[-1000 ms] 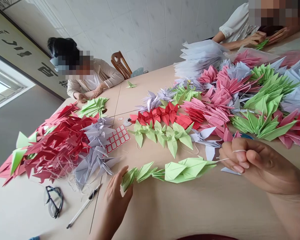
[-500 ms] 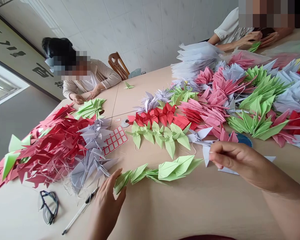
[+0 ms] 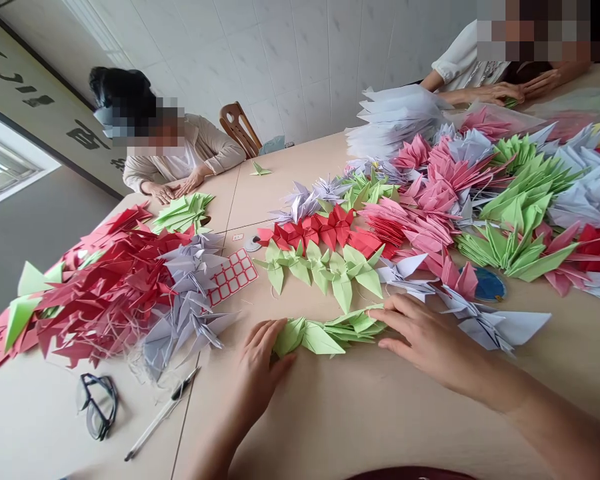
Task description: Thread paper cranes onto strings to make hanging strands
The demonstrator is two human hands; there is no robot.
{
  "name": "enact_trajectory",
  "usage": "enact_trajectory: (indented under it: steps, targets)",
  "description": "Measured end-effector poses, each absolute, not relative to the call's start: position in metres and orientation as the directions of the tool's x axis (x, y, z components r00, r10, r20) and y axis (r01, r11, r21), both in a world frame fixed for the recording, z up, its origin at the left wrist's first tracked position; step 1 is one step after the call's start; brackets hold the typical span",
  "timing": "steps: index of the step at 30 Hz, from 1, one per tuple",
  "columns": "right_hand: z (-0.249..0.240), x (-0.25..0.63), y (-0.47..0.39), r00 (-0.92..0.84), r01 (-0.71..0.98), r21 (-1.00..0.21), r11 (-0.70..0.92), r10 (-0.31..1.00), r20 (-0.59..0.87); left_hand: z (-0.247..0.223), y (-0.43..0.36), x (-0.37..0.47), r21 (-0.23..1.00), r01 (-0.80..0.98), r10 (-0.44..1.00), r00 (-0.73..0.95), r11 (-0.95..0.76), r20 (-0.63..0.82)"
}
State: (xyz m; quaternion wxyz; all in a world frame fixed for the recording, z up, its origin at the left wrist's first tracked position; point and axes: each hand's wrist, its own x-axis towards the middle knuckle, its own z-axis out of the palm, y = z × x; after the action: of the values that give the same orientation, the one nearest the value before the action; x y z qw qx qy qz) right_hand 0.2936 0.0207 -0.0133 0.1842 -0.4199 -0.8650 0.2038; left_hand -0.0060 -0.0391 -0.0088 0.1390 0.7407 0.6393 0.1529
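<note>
A row of light green folded paper flowers (image 3: 325,335) lies on the table in front of me, its pieces bunched together. My left hand (image 3: 261,370) is curled round its left end, fingers behind and thumb in front. At the opposite end, my right hand (image 3: 423,340) grips the paper between fingers and thumb. Just beyond lie another row of green paper flowers (image 3: 320,268) and a red row (image 3: 313,229). White folded paper flowers (image 3: 495,325) lie behind my right forearm.
Red paper flowers (image 3: 110,293) and pale lilac ones (image 3: 190,287) pile up at left, near glasses (image 3: 98,407), a pen (image 3: 163,413) and a red-framed label sheet (image 3: 233,277). Coloured paper stacks (image 3: 440,180) fill the right. Two people (image 3: 180,153) sit across the table.
My right hand has come down and left onto the right end of the green row. My left hand has moved right with the other end, and the row is now shorter.
</note>
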Motion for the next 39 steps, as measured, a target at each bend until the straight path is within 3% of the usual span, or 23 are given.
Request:
enact_trajectory:
  steps: [7, 12, 16, 19, 22, 30, 39]
  targets:
    - [-0.015, 0.297, 0.029, -0.601, 0.658, -0.447, 0.607, 0.780, 0.174, -0.007, -0.045, -0.015, 0.412, 0.902, 0.990, 0.090, -0.129, 0.113]
    - [-0.009, 0.303, 0.032, -0.567, 0.629, -0.509, 0.588, 0.795, 0.216, -0.007, -0.054, -0.022, 0.394, 0.913, 0.992, 0.065, -0.103, 0.108]
    - [-0.004, 0.306, 0.030, -0.592, 0.614, -0.575, 0.541, 0.797, 0.118, -0.003, -0.055, -0.014, 0.361, 0.924, 0.992, 0.100, -0.122, 0.079]
    - [-0.001, 0.306, 0.028, -0.606, 0.608, -0.610, 0.508, 0.794, 0.056, 0.001, -0.049, 0.002, 0.376, 0.907, 0.982, 0.172, -0.189, 0.078]
    - [-0.001, 0.305, 0.026, -0.580, 0.609, -0.612, 0.505, 0.809, 0.091, 0.004, -0.039, 0.019, 0.415, 0.855, 0.946, 0.321, -0.311, 0.046]
    - [-0.007, 0.280, 0.024, -0.637, 0.626, -0.481, 0.615, 0.758, 0.141, 0.014, -0.016, 0.043, 0.416, 0.784, 0.846, 0.529, -0.460, -0.061]
    - [-0.002, 0.278, 0.022, -0.595, 0.619, -0.571, 0.540, 0.796, 0.108, 0.007, -0.021, 0.037, 0.508, 0.756, 0.861, 0.505, -0.412, -0.053]
